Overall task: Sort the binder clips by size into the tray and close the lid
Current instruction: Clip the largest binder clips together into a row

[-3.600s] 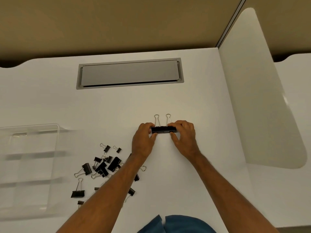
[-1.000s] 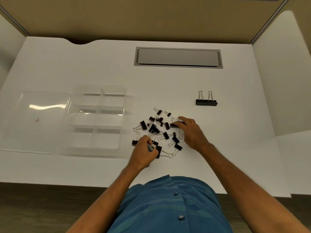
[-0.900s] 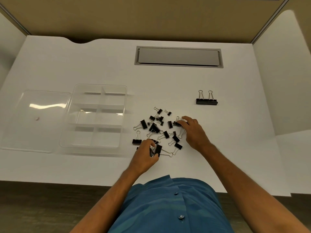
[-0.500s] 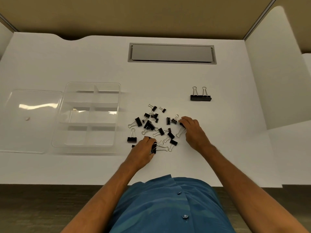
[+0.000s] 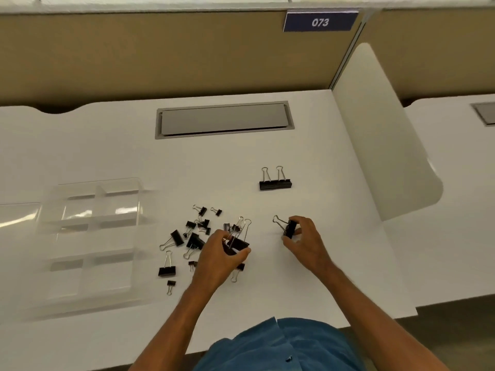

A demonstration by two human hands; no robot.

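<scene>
— Beside the clear tray [image 5: 91,183], just to its right on the white desk [image 5: 80,135], a person's left hand [image 5: 218,259] grips a large black binder clip [image 5: 238,243], its wire handles standing up; the right hand [image 5: 305,241], further right of the tray and apart from the left, pinches a second large clip [image 5: 289,228] between thumb and fingertips; both hands are clamped, one clip each.

— Why lift only the big ones?

— Judging from the layout, the person is grouping by size before loading; two large clips [image 5: 275,183] already stand side by side, handles up, well to the right of the tray and beyond the right hand; the ones in hand look to match them.

— And the rest?

— A loose scatter of clips [image 5: 194,236] of mixed sizes lies between the tray and the left hand; a medium clip [image 5: 166,270] and a very small one [image 5: 171,284] sit at its near edge, closest to the tray's right wall.

— What is in the tray?

— Nothing that shows; its compartments, split by clear dividers, appear empty, though blur and glare soften the view; the clear lid [image 5: 16,218] lies flat, just left of the tray, largely cut off by the frame's edge, so it is off, not closed.

— So the sorting proper?

— Not yet begun in the tray, by this reading; no clip lies inside it.
</scene>
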